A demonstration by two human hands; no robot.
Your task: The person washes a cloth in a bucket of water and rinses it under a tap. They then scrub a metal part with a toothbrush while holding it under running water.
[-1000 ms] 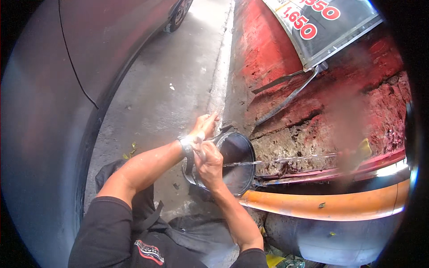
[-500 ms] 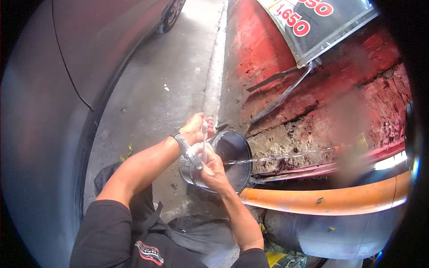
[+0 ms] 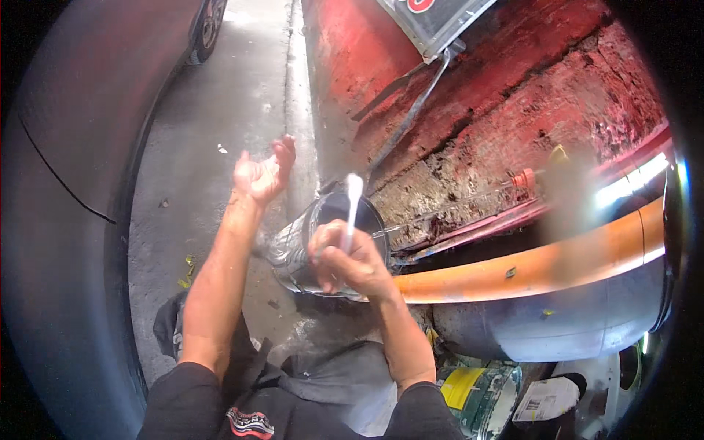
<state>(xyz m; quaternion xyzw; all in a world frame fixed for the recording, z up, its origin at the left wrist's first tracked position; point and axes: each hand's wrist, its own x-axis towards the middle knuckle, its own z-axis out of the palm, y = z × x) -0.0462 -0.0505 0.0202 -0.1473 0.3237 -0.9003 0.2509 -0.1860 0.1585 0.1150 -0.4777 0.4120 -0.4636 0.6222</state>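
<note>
My left hand (image 3: 264, 172) is raised to the left of the bucket, palm showing, fingers loosely curled and apart, with nothing in it. No band shows on the left wrist. My right hand (image 3: 352, 257) is closed round a slim white stick with a rounded tip (image 3: 353, 194), which points up; its lower part is hidden in the fist and its kind is unclear. That hand is over the bucket (image 3: 375, 216), which has a dark inside and a shiny pale outer wall. A thin water stream (image 3: 440, 211) runs from the right into the bucket.
The stream comes from an orange-red spout (image 3: 522, 178) by the stained red wall (image 3: 469, 125). An orange pipe (image 3: 499, 271) crosses above a blue-grey drum (image 3: 550, 326). A dark car (image 3: 73, 242) stands left. A green-and-yellow can (image 3: 480, 396) sits lower right.
My hands have moved apart: the left up and leftward, the right staying over the bucket with the white stick. The grey band at my left wrist no longer shows there. The view has shifted.
</note>
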